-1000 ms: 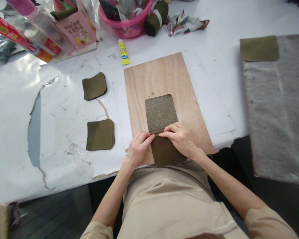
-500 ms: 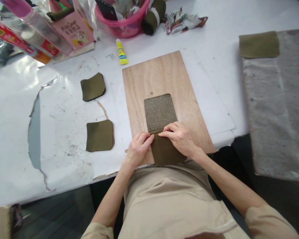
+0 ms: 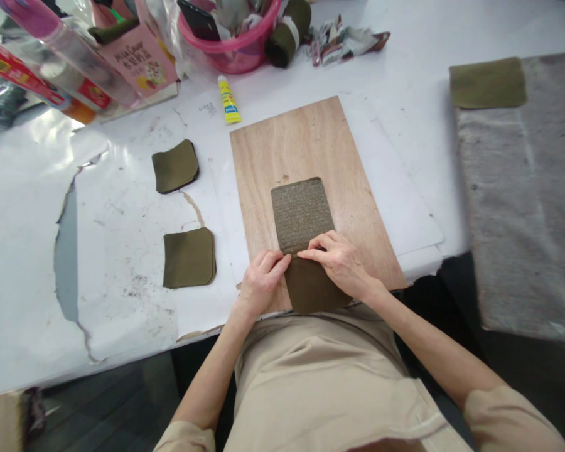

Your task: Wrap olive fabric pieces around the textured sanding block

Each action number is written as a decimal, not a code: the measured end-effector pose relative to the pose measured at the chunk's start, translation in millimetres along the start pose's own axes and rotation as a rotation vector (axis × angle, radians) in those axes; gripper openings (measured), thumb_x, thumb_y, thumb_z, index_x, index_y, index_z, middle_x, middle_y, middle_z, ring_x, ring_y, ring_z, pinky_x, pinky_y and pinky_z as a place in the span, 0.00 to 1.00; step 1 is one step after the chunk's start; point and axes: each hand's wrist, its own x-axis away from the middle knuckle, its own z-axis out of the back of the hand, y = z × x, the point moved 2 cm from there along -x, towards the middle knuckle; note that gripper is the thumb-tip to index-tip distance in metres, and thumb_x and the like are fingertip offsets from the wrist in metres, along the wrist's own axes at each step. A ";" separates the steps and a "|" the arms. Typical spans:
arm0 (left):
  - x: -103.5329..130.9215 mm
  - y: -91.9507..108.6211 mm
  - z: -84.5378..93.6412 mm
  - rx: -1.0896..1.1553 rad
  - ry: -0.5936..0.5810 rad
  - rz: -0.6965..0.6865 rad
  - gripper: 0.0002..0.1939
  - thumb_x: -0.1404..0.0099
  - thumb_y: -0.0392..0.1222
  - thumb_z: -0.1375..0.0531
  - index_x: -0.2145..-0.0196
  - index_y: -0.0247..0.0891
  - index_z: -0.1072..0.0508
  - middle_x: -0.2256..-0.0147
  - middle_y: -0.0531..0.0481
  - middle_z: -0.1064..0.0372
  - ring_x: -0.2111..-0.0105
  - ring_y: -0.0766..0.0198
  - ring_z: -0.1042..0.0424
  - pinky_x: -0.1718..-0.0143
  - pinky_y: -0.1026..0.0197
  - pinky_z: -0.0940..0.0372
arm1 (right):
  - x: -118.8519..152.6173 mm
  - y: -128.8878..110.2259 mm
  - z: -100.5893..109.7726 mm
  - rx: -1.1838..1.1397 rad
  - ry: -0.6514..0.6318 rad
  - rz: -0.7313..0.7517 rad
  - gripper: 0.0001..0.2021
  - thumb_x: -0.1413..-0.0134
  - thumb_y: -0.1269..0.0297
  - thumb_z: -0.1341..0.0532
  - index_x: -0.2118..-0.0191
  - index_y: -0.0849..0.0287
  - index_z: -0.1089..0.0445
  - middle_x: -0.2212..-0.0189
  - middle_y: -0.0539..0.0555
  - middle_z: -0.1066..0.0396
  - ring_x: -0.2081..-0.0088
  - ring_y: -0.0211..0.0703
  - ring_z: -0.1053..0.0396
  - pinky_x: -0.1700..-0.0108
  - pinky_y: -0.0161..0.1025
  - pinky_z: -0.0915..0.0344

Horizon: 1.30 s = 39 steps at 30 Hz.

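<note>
A piece of olive-green fabric (image 3: 314,285) lies at the near edge of a wooden board (image 3: 306,141), meeting a textured grey-brown patch (image 3: 302,213) just beyond it. My left hand (image 3: 264,276) is closed at the left end of the seam between them, thumb and fingers pinching the fabric edge. From the right, my right hand (image 3: 338,260) presses its thumb and fingertips together on the same seam, close to the left fingertips. Parts of the fabric are hidden under both hands.
Two stacks of olive fabric pieces, an upper stack (image 3: 176,166) and a lower stack (image 3: 189,258), lie left of the board. A yellow glue tube (image 3: 229,100), a pink basket (image 3: 233,53) and a fabric roll (image 3: 289,32) are behind. At right is a grey padded slab (image 3: 522,207).
Both hands stay at the seam, with the right fingertips shifted very slightly left. The view has moved a little; nothing else visibly differs.
</note>
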 end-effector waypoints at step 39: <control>0.6 27.4 -8.1 -0.107 -0.040 0.103 0.23 0.31 0.31 0.47 0.40 0.38 0.37 0.55 0.40 0.33 0.51 0.54 0.35 0.51 0.51 0.33 | -1.4 6.4 10.1 -0.123 0.050 0.066 0.13 0.34 0.68 0.47 0.59 0.58 0.24 0.65 0.56 0.29 0.58 0.44 0.37 0.57 0.40 0.33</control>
